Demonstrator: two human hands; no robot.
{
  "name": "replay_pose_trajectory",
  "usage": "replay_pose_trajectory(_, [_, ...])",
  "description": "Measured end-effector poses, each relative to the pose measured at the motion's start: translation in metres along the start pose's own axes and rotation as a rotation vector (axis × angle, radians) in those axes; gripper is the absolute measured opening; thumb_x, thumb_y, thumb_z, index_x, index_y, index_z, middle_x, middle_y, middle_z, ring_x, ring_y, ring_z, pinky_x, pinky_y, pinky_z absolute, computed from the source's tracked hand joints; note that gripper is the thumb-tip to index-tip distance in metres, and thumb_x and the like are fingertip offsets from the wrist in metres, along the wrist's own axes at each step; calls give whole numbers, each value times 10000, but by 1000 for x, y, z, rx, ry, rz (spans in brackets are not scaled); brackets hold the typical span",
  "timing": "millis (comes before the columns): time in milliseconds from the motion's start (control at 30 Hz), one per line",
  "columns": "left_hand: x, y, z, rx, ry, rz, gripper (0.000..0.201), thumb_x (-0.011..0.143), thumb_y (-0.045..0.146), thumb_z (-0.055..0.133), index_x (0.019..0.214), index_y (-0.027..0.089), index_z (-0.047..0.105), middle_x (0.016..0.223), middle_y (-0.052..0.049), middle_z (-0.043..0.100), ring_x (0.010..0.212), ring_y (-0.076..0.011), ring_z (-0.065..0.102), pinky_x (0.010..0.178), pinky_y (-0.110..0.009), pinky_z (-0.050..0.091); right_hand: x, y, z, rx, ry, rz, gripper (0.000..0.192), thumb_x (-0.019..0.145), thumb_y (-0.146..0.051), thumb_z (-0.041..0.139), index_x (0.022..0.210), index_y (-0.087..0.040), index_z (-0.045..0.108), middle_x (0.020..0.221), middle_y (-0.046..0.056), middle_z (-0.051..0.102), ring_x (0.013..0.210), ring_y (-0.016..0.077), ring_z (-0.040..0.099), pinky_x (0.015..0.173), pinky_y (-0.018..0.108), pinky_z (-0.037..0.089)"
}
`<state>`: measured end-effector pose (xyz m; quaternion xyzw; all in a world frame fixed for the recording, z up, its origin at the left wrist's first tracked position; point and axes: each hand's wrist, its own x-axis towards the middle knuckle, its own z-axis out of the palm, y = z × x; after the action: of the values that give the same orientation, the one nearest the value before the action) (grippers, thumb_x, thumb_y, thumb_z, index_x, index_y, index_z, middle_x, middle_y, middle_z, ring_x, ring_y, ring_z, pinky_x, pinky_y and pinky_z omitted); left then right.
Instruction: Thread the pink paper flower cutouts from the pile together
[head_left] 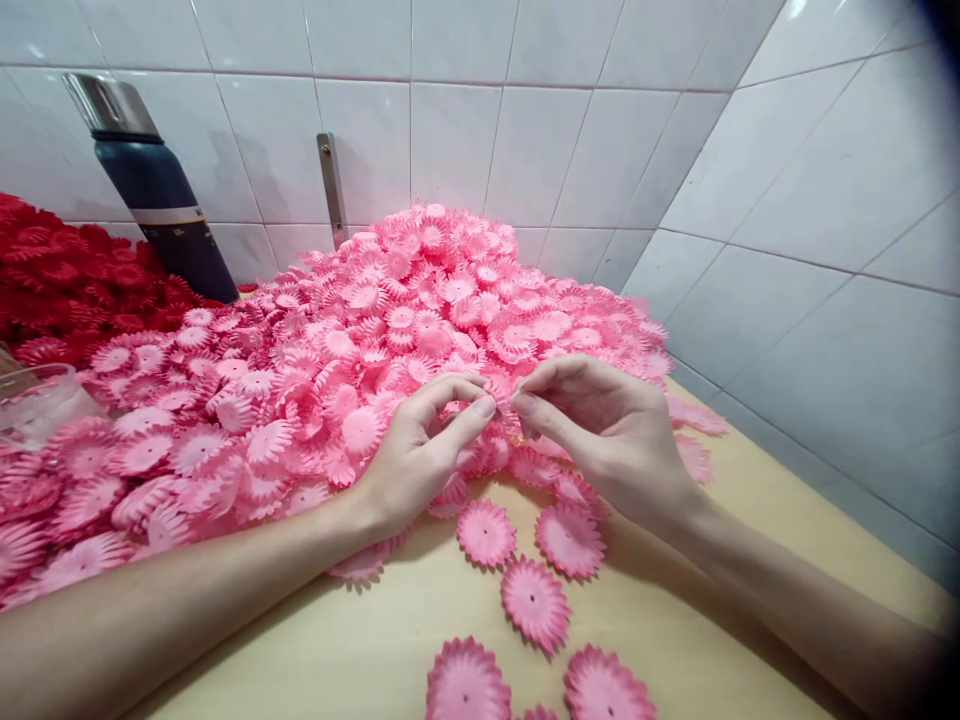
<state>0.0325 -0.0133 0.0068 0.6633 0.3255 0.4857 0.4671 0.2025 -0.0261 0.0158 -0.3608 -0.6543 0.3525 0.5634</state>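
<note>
In front of the big pink heap, my left hand [431, 440] is closed, thumb and forefinger pinched together. My right hand [607, 425] faces it a small gap away, also pinching with thumb and forefinger. Whatever lies between the fingertips is too small to make out against the pink behind. The heap consists of pink flower-shaped petal discs [442, 300] with fringed edges, many with a small centre hole. Below my hands, several loose discs lie flat on the table, among them one petal disc [535, 600] with a dark hole at its middle.
A dark blue bottle [161, 200] with a metal lid stands behind the heap at left. Red petal discs [67, 270] are piled at far left, near a clear plastic container [45, 410]. White tiled walls [457, 130] enclose the pale yellow table [300, 640]; a metal strip [331, 190] is fixed there.
</note>
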Motion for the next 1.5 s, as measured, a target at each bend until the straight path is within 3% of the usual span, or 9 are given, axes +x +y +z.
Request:
replay_pose_trajectory(133, [0,3,0,19,-29,25,120,878,246,595,816,168,661,1050,-69,634,992,-189,612,857,-293,499,-1,0,1,-10,-50,-10,147,779,-212,751,882,-251,653,849,4,670,796,153,667,728,295,609])
replay_pose_trajectory(300, [-2,4,1,59,34,46,153,892,241,575,771,172,641,1034,-56,641,1000,-177,609,870,-273,480,1,1,2,-9,30,21,95,797,-207,728,842,-242,652,797,2,652,746,145,649,683,284,588])
replay_pose_trajectory(400, [-2,0,0,66,119,55,171,904,236,559,750,180,607,1052,-35,644,1025,-164,591,924,-267,443,6,2,-1,-13,161,21,94,789,-177,719,803,-234,645,751,-5,614,624,118,579,562,260,522])
replay_pose_trajectory(567, [1,-9,-1,-41,261,26,158,911,287,547,784,194,563,844,2,578,840,-139,570,839,-279,471,16,9,-13,26,446,21,121,785,-176,711,738,-243,622,715,-14,554,526,105,483,495,283,431])
replay_pose_trajectory(667, [3,-10,1,-127,266,13,95,883,278,594,904,191,560,954,-21,602,942,-157,594,921,-323,480,18,10,-16,40,494,28,123,776,-191,733,753,-246,626,718,-21,554,529,102,486,500,277,437])
replay_pose_trajectory(800, [3,-7,2,-118,245,28,305,818,194,677,1088,206,534,1127,-58,591,1086,-167,579,979,-330,478,13,7,-8,30,400,39,160,733,-194,784,772,-229,634,753,-5,634,607,117,586,551,261,516])
replay_pose_trajectory(900, [2,-5,2,-56,145,33,144,825,259,688,924,178,620,1115,-72,587,1107,-183,571,949,-318,498,5,5,-1,23,209,42,198,700,-181,813,814,-228,658,765,3,683,707,148,668,651,272,586])
replay_pose_trajectory(1033, [1,-5,2,-37,49,38,193,810,314,710,748,146,637,1120,-80,566,1100,-192,567,881,-281,516,-1,5,3,3,14,-21,131,777,-168,747,858,-235,668,808,-3,701,749,140,693,704,263,614])
replay_pose_trajectory(1500, [3,-5,1,-23,-18,34,133,870,240,631,784,142,608,919,-31,587,839,-118,569,713,-213,466,0,7,0,-1,-2,-1,79,812,-200,717,859,-240,668,816,1,694,774,141,688,703,262,608])
